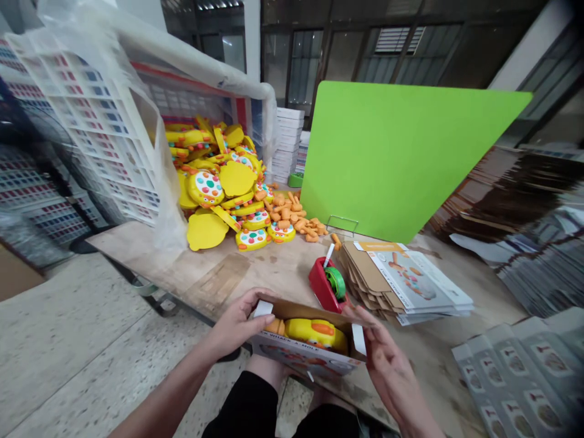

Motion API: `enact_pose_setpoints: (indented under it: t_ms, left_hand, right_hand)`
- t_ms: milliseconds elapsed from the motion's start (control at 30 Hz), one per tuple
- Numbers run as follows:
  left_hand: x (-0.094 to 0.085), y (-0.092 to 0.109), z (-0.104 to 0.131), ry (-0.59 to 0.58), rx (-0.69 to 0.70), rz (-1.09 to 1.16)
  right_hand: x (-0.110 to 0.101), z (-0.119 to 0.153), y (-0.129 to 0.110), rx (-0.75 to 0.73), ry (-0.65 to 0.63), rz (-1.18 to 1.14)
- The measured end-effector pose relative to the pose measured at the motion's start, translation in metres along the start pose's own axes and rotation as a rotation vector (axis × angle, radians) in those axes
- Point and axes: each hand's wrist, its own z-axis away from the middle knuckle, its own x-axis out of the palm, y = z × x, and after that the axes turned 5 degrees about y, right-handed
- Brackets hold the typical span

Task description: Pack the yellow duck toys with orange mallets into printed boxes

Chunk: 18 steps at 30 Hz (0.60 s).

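Note:
An open cardboard toy box (303,359) is held between my two hands near the table's front edge, tilted so its opening faces me. Inside lies a yellow duck toy (298,330), with an orange mallet (275,327) at its left. My left hand (241,325) grips the left end, its thumb by the white side flap (263,308). At the other end my right hand (387,359) holds the box, fingers along the back corner and thumb side near the right flap (359,339). Both small flaps stand up.
A red tape dispenser (322,286) stands just behind the box, beside flattened boxes (410,283). Yellow duck toys (207,230) spill from a white crate (104,121), near orange mallets (292,213). A green board (392,158) stands behind; packed boxes (524,371) line the right.

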Motion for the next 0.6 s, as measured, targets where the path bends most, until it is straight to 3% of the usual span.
enact_pose_setpoints:
  t_ms: [100, 200, 300, 400, 533, 600]
  left_hand:
    - [0.008, -0.006, 0.003, 0.019, -0.021, 0.012]
    - [0.013, -0.012, 0.006, 0.052, -0.038, 0.015]
    - [0.009, -0.012, 0.004, 0.029, 0.031, -0.025]
    - [-0.006, -0.006, -0.004, -0.064, 0.159, -0.088]
    - [-0.025, 0.006, -0.008, -0.230, 0.416, -0.354]
    - [-0.028, 0.012, -0.004, -0.288, 0.473, -0.469]
  right_hand:
    - [0.005, 0.002, 0.008, 0.149, 0.054, -0.165]
    - [0.013, 0.000, 0.011, 0.289, 0.019, -0.250]
    - [0.013, -0.005, 0.005, 0.283, 0.039, -0.198]
    - [-0.003, -0.009, -0.006, 0.123, 0.008, 0.049]
    - [-0.029, -0.009, -0.024, -0.223, -0.234, 0.571]
    - [-0.036, -0.009, -0.034, -0.357, -0.337, 0.794]
